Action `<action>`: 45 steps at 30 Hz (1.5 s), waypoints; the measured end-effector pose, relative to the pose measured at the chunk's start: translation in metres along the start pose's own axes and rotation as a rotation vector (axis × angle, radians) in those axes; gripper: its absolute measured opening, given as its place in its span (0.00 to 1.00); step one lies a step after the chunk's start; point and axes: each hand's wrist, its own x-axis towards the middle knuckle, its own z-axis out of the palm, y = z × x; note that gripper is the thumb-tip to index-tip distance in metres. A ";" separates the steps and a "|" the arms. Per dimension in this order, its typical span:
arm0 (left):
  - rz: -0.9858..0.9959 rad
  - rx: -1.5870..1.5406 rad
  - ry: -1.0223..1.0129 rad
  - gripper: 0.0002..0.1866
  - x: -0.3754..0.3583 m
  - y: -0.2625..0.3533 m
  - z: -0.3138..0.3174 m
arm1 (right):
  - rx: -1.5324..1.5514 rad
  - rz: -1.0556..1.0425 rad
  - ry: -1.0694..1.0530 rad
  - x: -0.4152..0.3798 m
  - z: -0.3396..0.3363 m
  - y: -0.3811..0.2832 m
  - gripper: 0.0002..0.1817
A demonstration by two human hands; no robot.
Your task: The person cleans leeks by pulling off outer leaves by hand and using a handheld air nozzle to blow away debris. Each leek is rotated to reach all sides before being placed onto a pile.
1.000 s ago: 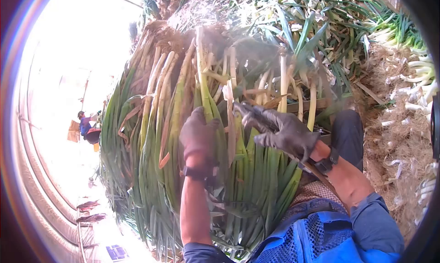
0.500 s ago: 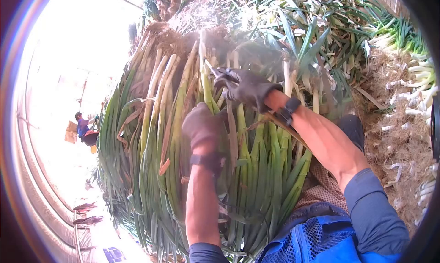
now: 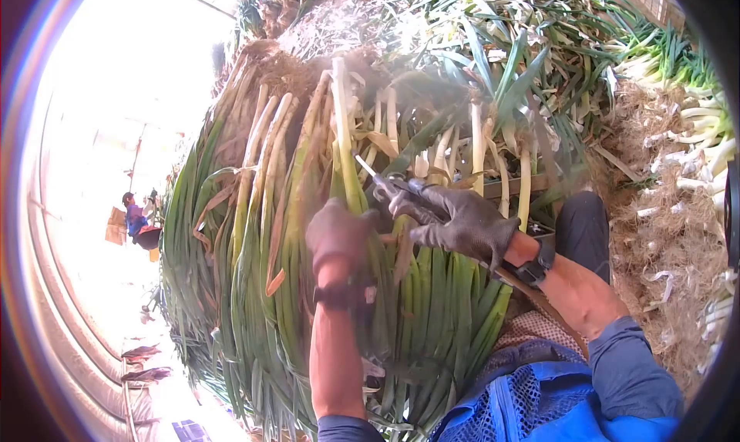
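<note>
A big heap of leeks (image 3: 289,234) lies in front of me, white stems and roots upward in view, green leaves downward. My left hand (image 3: 337,234), in a dark glove and slightly blurred, is closed around a leek (image 3: 343,126) whose pale stem stands up above it. To its right my right hand (image 3: 462,218), also gloved, is closed on a thin tool (image 3: 365,165) with a light tip that points up and left toward that stem. A hose or strap runs from this hand down past the wrist.
Loose leaves and trimmings (image 3: 493,33) cover the area at the top. Roots and more leeks (image 3: 713,134) lie along the right side. A person (image 3: 137,217) is far off at the left beside a cardboard box (image 3: 116,226). My knee (image 3: 583,226) is near the right wrist.
My right hand has moved down and to the right with the tool, away from the upper stem. My left hand is slightly lower, still around the leek.
</note>
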 end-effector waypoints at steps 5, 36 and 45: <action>0.003 0.043 -0.173 0.30 -0.048 0.002 0.010 | -0.094 0.198 0.010 0.021 -0.017 -0.024 0.47; 0.237 -0.029 -0.445 0.33 -0.141 0.056 0.047 | -0.122 0.126 0.048 -0.095 -0.063 -0.011 0.44; 0.347 -0.021 -0.275 0.32 -0.127 0.047 0.031 | 0.037 0.415 0.075 -0.076 -0.082 -0.018 0.45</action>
